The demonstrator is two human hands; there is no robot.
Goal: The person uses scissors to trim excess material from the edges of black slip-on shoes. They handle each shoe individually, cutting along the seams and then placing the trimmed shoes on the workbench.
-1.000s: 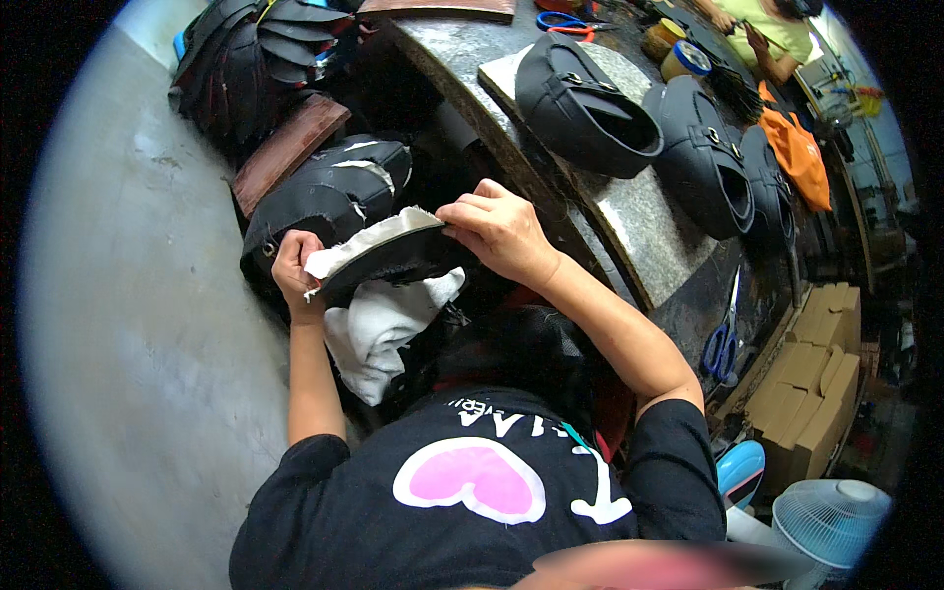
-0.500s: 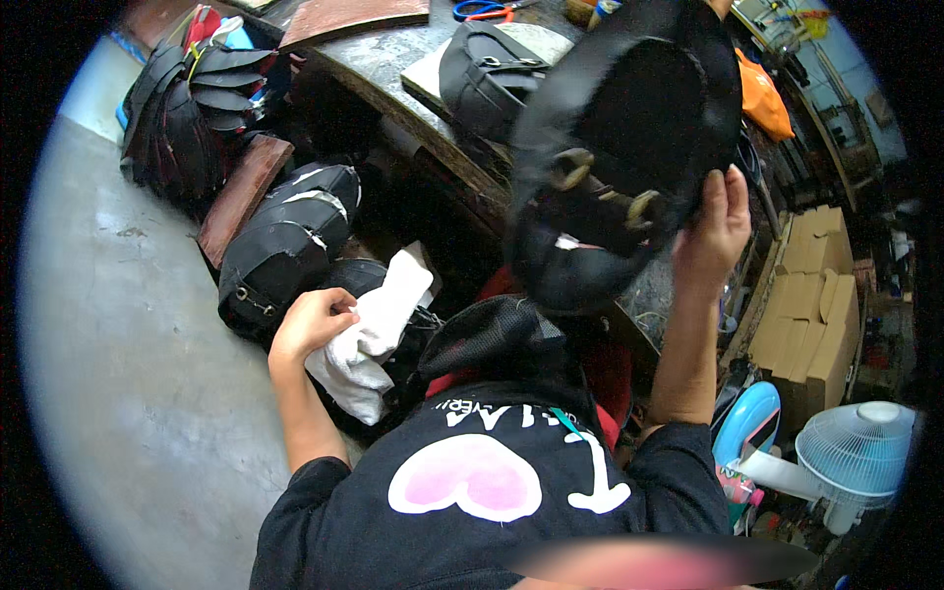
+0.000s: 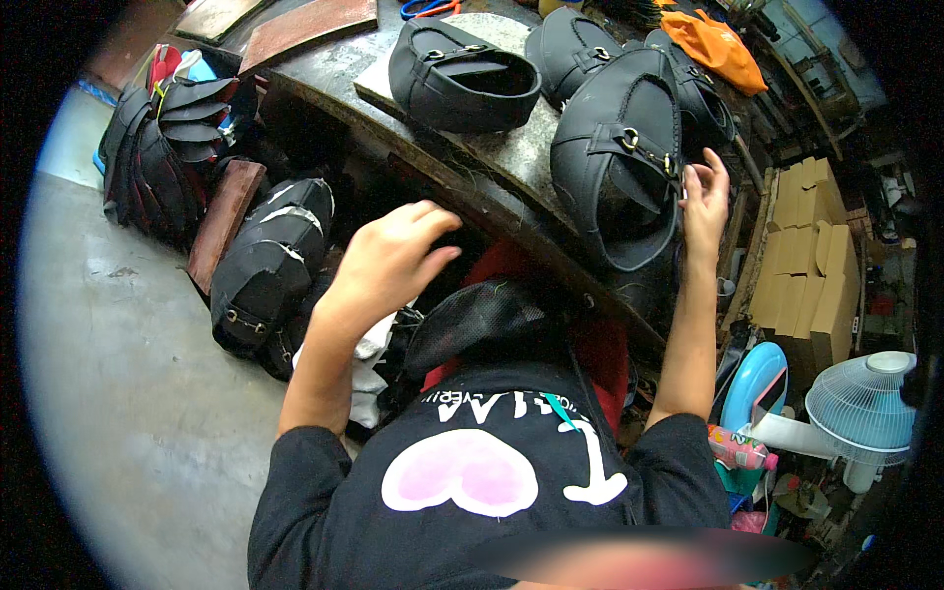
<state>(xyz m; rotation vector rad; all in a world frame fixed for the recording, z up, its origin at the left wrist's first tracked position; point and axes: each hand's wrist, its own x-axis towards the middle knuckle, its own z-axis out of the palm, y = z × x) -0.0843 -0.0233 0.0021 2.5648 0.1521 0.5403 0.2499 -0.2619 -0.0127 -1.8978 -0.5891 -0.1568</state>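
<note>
My left hand [image 3: 393,258] hangs in the air before the workbench edge, fingers bent and thumb apart, holding nothing. Below its wrist, partly hidden by the forearm, lies a crumpled white cloth [image 3: 370,369]. On the bench a black shoe upper [image 3: 615,147] with a strap and metal buckle stands at the near right edge. Beside its right side is my right hand [image 3: 705,202], fingers apart; whether it touches the upper I cannot tell. Another black upper [image 3: 462,84] rests on a pale board [image 3: 379,84], left of the first.
More black uppers [image 3: 575,54] stand behind, near an orange bag [image 3: 713,49]. Stacked uppers [image 3: 265,265] and a bundle of black pieces [image 3: 162,147] are at the left. Cardboard boxes [image 3: 806,265] and a fan [image 3: 860,408] stand at the right.
The upper that my right hand held up close now stands on the bench, out of its grip. My left hand has left the white cloth and risen toward the bench.
</note>
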